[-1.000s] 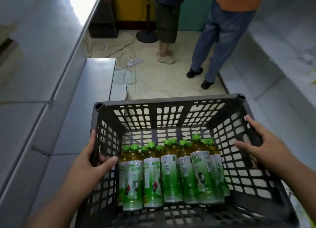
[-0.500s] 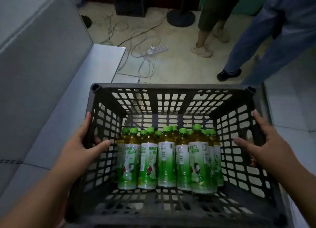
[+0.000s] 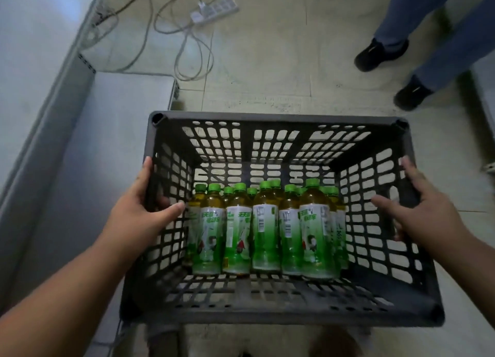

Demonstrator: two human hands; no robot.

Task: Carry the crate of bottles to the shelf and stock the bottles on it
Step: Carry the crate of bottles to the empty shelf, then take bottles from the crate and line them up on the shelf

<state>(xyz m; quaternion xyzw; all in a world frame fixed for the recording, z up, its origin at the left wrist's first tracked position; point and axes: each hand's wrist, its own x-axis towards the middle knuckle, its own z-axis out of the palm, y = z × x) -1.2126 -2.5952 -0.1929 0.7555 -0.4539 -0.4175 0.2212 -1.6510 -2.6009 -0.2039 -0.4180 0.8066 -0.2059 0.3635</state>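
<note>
Holding the crate (image 3: 278, 297) by its sides, fingers (image 3: 175, 209) clenched on the walls, the bottles (image 3: 263, 230) between them could tip over if one side drops.

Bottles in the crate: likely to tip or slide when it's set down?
Probably some. The bottles are tall and narrow, bunched at the near side, with the far half of the crate bare, so they could slide or topple that way. They look full, so likely heavy; both hands grip the side walls.

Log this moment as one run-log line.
phase: carrying | left hand: grips crate left wall | right hand: grips right wall | bottles: upright inside
</note>
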